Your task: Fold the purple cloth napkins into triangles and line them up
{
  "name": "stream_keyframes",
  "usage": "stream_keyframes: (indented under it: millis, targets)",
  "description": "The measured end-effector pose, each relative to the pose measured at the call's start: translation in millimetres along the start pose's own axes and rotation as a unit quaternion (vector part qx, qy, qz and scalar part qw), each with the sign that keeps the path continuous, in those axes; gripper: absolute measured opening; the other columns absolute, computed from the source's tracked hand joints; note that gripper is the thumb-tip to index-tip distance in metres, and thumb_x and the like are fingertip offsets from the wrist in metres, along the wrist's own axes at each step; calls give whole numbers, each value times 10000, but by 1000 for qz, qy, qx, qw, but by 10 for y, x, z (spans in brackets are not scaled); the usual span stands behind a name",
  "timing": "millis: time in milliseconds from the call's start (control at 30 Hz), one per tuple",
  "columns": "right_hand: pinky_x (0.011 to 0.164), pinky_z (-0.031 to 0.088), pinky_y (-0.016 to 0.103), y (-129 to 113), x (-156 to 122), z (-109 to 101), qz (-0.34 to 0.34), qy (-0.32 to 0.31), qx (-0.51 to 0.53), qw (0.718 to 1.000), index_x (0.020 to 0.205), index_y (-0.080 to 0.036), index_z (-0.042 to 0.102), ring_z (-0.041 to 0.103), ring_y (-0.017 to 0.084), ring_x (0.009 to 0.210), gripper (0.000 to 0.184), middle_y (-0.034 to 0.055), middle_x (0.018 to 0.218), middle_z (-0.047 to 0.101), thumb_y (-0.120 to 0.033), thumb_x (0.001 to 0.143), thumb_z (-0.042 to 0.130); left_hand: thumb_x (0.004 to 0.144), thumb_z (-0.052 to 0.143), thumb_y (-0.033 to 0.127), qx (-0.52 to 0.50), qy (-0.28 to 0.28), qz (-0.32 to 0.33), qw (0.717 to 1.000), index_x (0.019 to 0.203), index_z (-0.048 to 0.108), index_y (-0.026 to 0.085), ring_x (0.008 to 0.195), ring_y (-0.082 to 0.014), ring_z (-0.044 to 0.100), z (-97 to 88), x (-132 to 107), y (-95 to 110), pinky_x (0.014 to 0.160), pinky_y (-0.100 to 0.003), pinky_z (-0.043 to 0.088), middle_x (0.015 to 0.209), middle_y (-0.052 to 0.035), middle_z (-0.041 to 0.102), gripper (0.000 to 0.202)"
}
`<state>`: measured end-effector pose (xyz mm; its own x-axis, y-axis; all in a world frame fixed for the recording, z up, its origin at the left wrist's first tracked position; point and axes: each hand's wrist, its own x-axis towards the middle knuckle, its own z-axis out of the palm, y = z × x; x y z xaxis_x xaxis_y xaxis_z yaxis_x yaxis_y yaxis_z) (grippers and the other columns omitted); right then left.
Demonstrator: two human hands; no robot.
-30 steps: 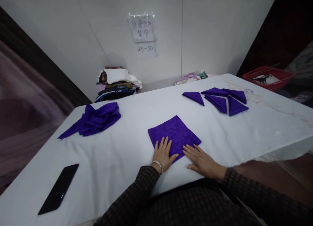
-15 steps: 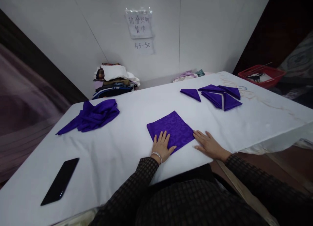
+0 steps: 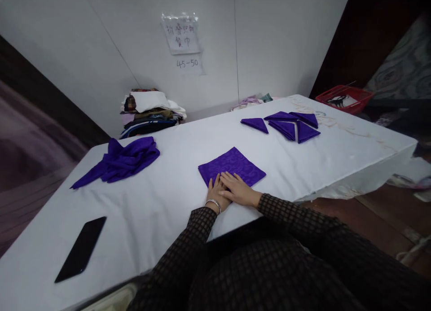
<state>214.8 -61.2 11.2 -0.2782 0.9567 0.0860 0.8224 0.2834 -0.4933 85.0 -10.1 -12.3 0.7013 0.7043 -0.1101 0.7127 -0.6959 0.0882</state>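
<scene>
A purple patterned napkin, folded into a square, lies with one corner toward me on the white-covered table. My left hand rests flat on its near left part, fingers stretched out, a silver bracelet on the wrist. Across the left hand's thumb side lies my right hand, its fingers extended over the cloth and partly covering the left. The napkin's near corner is hidden under both hands. Farther right sit several purple napkins folded into triangles. A loose, crumpled purple cloth lies to the left.
A black flat phone-like slab lies at the near left. Stacked folded clothes stand against the wall at the back, with lilac cloth farther right. Beyond the table's right end is a red basket.
My right hand has moved left from the napkin's right corner onto the near part, over my left hand. The view has turned slightly to the right.
</scene>
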Motion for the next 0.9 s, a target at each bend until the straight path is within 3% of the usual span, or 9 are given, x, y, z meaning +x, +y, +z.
stream_keyframes:
  millis: [167,333,467,600,767,900]
  targets:
    - [1129,96,488,180,15,89,30,-8,-34,999,1484,-132,214,146,261,1415,762,142,1530,223,-642,918,234,880,358,457,-6,12,-7,1000,1479,224,206,1432,-275,103,12,2,-1,1142,-534,95,1542,-70,232,663]
    - [1101,121,554,706,-232,-73,111,38,-150,982,1460,-168,299,166,296,1405,711,130,1527,243,-629,923,233,860,283,650,-25,51,-6,998,1449,305,197,1425,-279,140,52,-13,-17,1144,-530,95,1544,-77,222,743]
    - [1064,190,584,1123,-383,-200,173,64,-209,960,1447,-214,334,221,318,1387,626,133,1519,266,-570,949,202,853,252,681,-30,57,-5,998,1444,313,202,1424,-279,144,57,-30,-17,1145,-532,99,1540,-75,235,764]
    - [1047,220,587,1339,-465,-240,176,75,-243,951,1442,-224,339,239,318,1381,590,133,1512,284,-536,960,201,853,244,685,-34,61,-6,998,1445,312,208,1425,-275,140,59,-36,-14,1145,-533,101,1539,-75,240,763]
    - [1032,222,604,1311,-483,-389,210,80,-255,940,1436,-151,345,270,353,1360,598,197,1485,311,-501,965,234,853,249,682,-37,59,-4,998,1446,310,213,1424,-278,146,70,-31,-20,1145,-532,104,1541,-74,236,759]
    - [1078,153,572,906,-294,-498,188,115,-215,951,1463,-143,282,202,332,1391,618,188,1510,257,-504,964,242,856,256,675,-36,59,-4,998,1448,306,206,1424,-282,143,67,-32,-18,1141,-541,100,1540,-79,237,757]
